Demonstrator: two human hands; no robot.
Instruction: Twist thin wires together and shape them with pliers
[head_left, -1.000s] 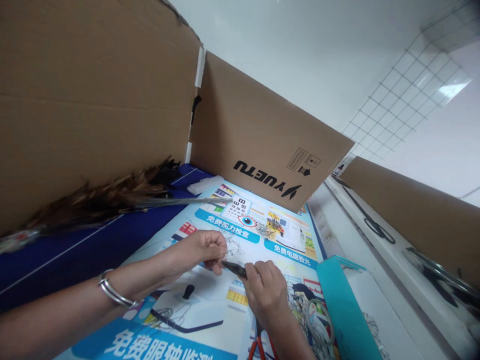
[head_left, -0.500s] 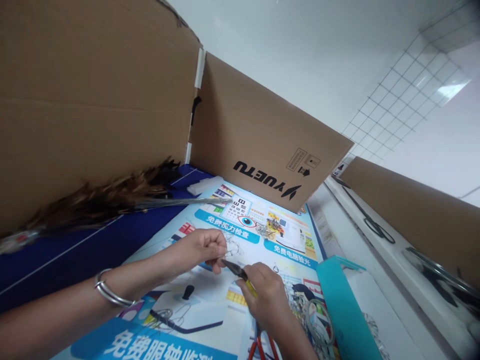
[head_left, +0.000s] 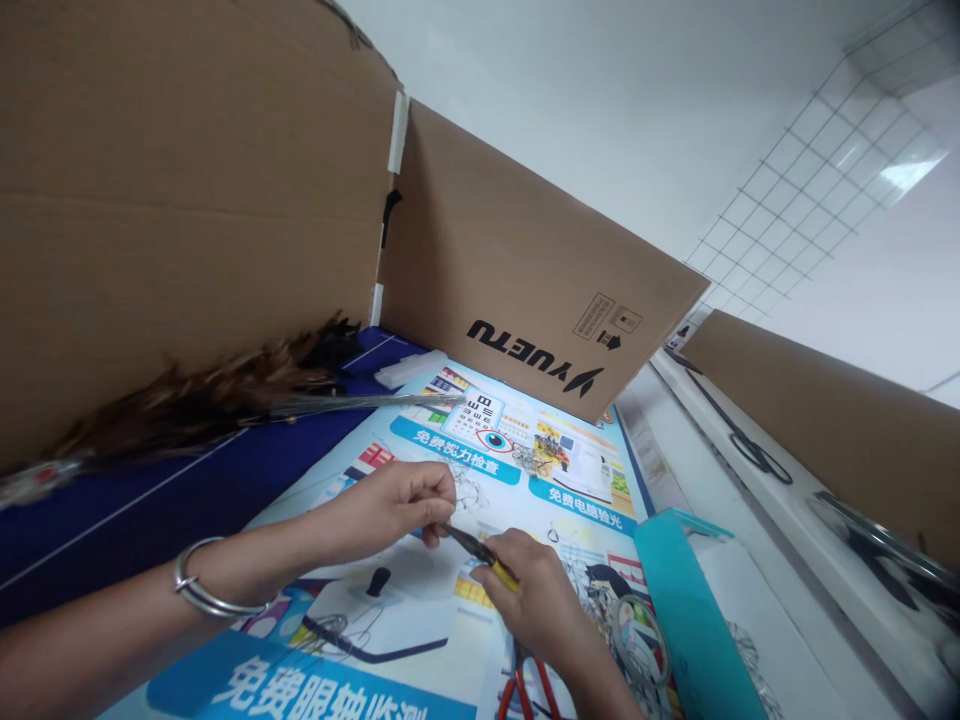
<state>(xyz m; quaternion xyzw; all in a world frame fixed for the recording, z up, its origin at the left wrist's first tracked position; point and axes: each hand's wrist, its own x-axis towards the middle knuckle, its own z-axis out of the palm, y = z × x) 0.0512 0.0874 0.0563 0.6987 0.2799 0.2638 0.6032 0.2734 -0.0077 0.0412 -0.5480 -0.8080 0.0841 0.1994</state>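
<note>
left hand (head_left: 409, 500), fingers (head_left: 436, 488) pinched closed, contents hidden; right hand (head_left: 531, 580) grips dark-nosed, yellow-handled metal pliers (head_left: 472, 545) between the hands; work looks midway, tangled silvery wire pieces (head_left: 532, 459) lying far, finished or not unclear.

The head camera looks forward and down at the left hand (head_left: 412, 502) and right hand (head_left: 534, 580), quite near. Beyond them it faces the cardboard panel (head_left: 517, 240).
</note>
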